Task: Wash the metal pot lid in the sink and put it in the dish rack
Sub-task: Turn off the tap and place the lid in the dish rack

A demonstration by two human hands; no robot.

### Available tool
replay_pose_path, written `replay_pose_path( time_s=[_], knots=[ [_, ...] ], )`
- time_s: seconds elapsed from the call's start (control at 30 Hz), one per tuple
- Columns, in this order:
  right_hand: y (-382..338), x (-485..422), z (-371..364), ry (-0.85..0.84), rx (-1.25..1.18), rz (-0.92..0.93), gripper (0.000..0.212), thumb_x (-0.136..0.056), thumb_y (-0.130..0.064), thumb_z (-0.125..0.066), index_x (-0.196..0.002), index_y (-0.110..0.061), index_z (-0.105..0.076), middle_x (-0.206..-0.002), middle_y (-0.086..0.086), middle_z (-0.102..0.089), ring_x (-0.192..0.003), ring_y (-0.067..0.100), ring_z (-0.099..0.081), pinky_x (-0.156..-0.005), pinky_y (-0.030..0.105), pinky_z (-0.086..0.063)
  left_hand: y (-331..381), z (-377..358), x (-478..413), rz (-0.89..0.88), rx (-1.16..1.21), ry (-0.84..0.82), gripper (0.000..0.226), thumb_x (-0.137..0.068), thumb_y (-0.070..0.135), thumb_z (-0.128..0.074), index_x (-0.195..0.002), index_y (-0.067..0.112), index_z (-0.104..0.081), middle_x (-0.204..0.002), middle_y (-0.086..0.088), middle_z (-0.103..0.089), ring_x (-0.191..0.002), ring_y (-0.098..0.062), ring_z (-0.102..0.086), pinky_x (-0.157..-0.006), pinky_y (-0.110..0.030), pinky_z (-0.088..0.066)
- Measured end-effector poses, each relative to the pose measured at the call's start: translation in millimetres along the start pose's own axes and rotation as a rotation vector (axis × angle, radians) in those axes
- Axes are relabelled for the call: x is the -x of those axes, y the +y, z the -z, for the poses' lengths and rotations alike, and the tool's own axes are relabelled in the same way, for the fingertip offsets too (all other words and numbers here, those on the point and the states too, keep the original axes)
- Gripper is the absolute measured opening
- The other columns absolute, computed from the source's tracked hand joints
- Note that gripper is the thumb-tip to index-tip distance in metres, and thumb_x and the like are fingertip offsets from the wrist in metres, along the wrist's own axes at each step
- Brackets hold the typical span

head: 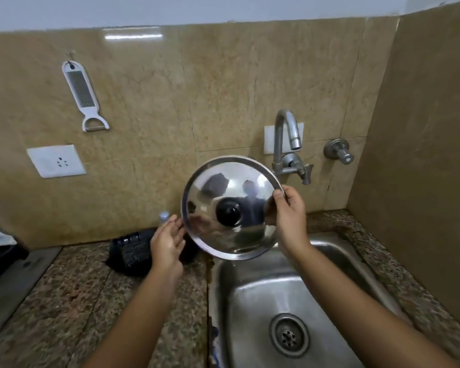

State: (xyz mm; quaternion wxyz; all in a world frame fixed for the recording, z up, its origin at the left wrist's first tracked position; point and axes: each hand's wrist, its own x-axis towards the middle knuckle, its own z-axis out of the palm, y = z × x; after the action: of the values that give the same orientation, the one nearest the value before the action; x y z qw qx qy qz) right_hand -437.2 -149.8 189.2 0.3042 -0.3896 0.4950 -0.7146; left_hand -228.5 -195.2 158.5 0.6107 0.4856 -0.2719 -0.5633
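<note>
A shiny metal pot lid with a black knob at its middle is held upright, top side facing me, above the back left corner of the steel sink. My right hand grips its right rim, thumb on the front. At the lid's left rim is my left hand, fingers apart and the fingertips touching or nearly touching the edge. No water runs from the tap.
A black dish rack stands on the speckled stone counter left of the sink, partly behind my left hand. A small bottle cap shows behind it. A white grater and peeler hangs on the wall, above a socket.
</note>
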Motion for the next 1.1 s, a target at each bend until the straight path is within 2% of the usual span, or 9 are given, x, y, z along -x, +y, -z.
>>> replay_pose_path(
  time_s=[0.13, 0.27, 0.37, 0.47, 0.67, 0.83, 0.97, 1.03, 1.1],
  knots=[
    [8, 19, -90, 0.099, -0.137, -0.179, 0.026, -0.099, -0.015, -0.042, -0.075, -0.018, -0.053, -0.069, 0.014, -0.051, -0.059, 0.024, -0.047, -0.053, 0.03, -0.042, 50, 64, -28, -0.027, -0.009, 0.017, 0.032, -0.097, 0.022, -0.041, -0.124, 0.016, -0.057, -0.114, 0.001, -0.062, -0.101, -0.015, -0.059, -0.09, -0.028, -0.038],
    [12, 37, -194, 0.11, -0.236, -0.258, 0.029, -0.098, -0.013, -0.043, -0.069, -0.017, -0.048, -0.062, 0.01, -0.047, -0.05, 0.021, -0.045, -0.049, 0.029, -0.044, 120, 141, -58, -0.129, -0.069, 0.089, 0.026, -0.098, 0.022, -0.037, -0.115, 0.021, -0.056, -0.112, 0.002, -0.062, -0.105, -0.015, -0.057, -0.09, -0.029, -0.037],
    [8, 50, -276, 0.048, -0.27, -0.294, 0.031, -0.099, -0.013, -0.041, -0.069, -0.017, -0.048, -0.055, 0.005, -0.047, -0.044, 0.017, -0.045, -0.047, 0.028, -0.044, 176, 203, -74, -0.22, -0.087, 0.157, 0.024, -0.099, 0.021, -0.037, -0.114, 0.021, -0.056, -0.111, 0.0, -0.062, -0.093, -0.011, -0.059, -0.082, -0.029, -0.04],
    [0, 58, -353, -0.032, -0.304, -0.284, 0.028, -0.098, -0.008, -0.038, -0.074, -0.017, -0.049, -0.058, 0.006, -0.046, -0.047, 0.017, -0.043, -0.049, 0.028, -0.042, 229, 255, -89, -0.322, -0.126, 0.227, 0.024, -0.099, 0.018, -0.038, -0.112, 0.019, -0.058, -0.102, 0.0, -0.065, -0.082, -0.006, -0.058, -0.073, -0.023, -0.039],
    [-15, 76, -511, -0.278, -0.344, -0.198, 0.034, -0.09, 0.008, -0.033, -0.081, -0.017, -0.054, -0.062, 0.004, -0.045, -0.051, 0.013, -0.038, -0.05, 0.026, -0.033, 323, 354, -110, -0.487, -0.241, 0.372, 0.022, -0.096, 0.018, -0.043, -0.107, 0.019, -0.062, -0.094, 0.004, -0.068, -0.084, -0.009, -0.06, -0.069, -0.022, -0.041],
    [-15, 90, -617, -0.381, -0.266, -0.089, 0.027, -0.092, 0.002, -0.038, -0.1, -0.014, -0.057, -0.084, -0.002, -0.062, -0.073, 0.011, -0.056, -0.066, 0.022, -0.046, 369, 418, -130, -0.461, -0.361, 0.459, 0.021, -0.092, 0.016, -0.046, -0.106, 0.017, -0.061, -0.09, 0.005, -0.066, -0.081, -0.008, -0.057, -0.065, -0.022, -0.037],
    [-8, 102, -685, -0.456, -0.209, -0.039, 0.024, -0.094, 0.0, -0.039, -0.106, -0.007, -0.058, -0.094, 0.011, -0.064, -0.081, 0.021, -0.06, -0.074, 0.032, -0.051, 380, 455, -149, -0.41, -0.378, 0.534, 0.025, -0.095, 0.016, -0.043, -0.114, 0.01, -0.059, -0.096, -0.002, -0.065, -0.088, -0.016, -0.054, -0.06, -0.022, -0.034],
    [0, 106, -710, -0.464, -0.181, -0.031, 0.022, -0.095, 0.0, -0.038, -0.103, -0.006, -0.057, -0.096, 0.02, -0.064, -0.085, 0.034, -0.061, -0.08, 0.045, -0.052, 378, 465, -156, -0.387, -0.369, 0.556, 0.025, -0.095, 0.016, -0.042, -0.114, 0.01, -0.058, -0.097, -0.003, -0.064, -0.084, -0.013, -0.054, -0.059, -0.021, -0.033],
    [7, 105, -728, -0.453, -0.157, -0.027, 0.021, -0.095, 0.0, -0.038, -0.101, -0.005, -0.057, -0.093, 0.021, -0.061, -0.082, 0.036, -0.057, -0.083, 0.053, -0.05, 374, 472, -162, -0.355, -0.364, 0.56, 0.022, -0.096, 0.018, -0.043, -0.111, 0.013, -0.058, -0.095, -0.001, -0.064, -0.082, -0.01, -0.054, -0.059, -0.021, -0.033]
  ],
)
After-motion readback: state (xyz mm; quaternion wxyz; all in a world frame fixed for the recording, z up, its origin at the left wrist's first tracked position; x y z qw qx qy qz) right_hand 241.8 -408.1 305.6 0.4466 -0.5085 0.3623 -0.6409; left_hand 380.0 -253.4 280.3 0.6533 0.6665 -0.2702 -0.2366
